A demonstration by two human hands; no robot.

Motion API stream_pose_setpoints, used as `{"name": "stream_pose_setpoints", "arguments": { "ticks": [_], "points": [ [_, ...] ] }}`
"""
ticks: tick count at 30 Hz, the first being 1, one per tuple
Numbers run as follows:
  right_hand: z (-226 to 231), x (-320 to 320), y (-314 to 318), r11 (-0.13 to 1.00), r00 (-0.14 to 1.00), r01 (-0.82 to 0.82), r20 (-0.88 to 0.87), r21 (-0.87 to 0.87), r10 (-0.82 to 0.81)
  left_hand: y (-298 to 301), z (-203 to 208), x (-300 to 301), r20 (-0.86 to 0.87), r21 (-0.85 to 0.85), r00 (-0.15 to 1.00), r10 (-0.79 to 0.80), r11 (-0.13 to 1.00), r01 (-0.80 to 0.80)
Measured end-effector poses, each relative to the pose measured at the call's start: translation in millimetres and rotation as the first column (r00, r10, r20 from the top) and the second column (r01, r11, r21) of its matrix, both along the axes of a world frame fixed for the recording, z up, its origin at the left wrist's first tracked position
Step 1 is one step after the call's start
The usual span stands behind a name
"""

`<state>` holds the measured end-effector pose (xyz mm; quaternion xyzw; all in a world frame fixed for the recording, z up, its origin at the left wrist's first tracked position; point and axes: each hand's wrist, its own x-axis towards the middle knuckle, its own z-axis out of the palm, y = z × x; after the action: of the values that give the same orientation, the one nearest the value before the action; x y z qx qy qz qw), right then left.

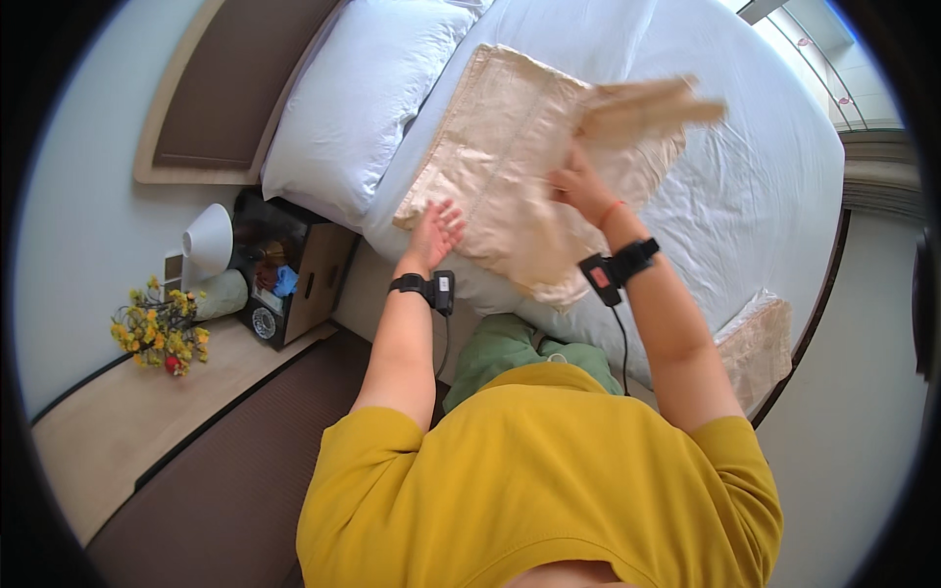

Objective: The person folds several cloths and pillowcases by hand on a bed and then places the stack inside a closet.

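Note:
A shiny beige fabric piece, with a stitched seam, lies spread on the white bed near the pillow. Its right part is lifted and folded over, smeared by motion. My right hand is closed on the beige fabric at this raised part, though its fingers are partly blurred. My left hand lies over the fabric's lower left corner, with its fingers apart and nothing in them. Each of my wrists bears a black strap with a small box and a cable.
A white pillow rests by the brown headboard. The bedside cabinet carries small items, beside a white lamp and yellow flowers. Another beige fabric piece, in clear plastic, lies at the bed's right edge.

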<state>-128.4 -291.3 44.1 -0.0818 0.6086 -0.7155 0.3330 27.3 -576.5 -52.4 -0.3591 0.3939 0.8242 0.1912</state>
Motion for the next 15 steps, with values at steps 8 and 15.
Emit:
{"name": "stream_pose_setpoints", "arguments": {
  "ticks": [8,15],
  "points": [
    [-147,14,-65,0.578,0.784,-0.504,0.058,0.642,0.618,-137,-63,-3,0.116,-0.540,0.993,-0.037,0.836,0.094],
    [-224,72,43,0.492,0.912,-0.174,0.328,0.853,-0.246,-123,-102,-58,0.155,-0.879,0.898,-0.412,0.358,0.316]
  ]
}}
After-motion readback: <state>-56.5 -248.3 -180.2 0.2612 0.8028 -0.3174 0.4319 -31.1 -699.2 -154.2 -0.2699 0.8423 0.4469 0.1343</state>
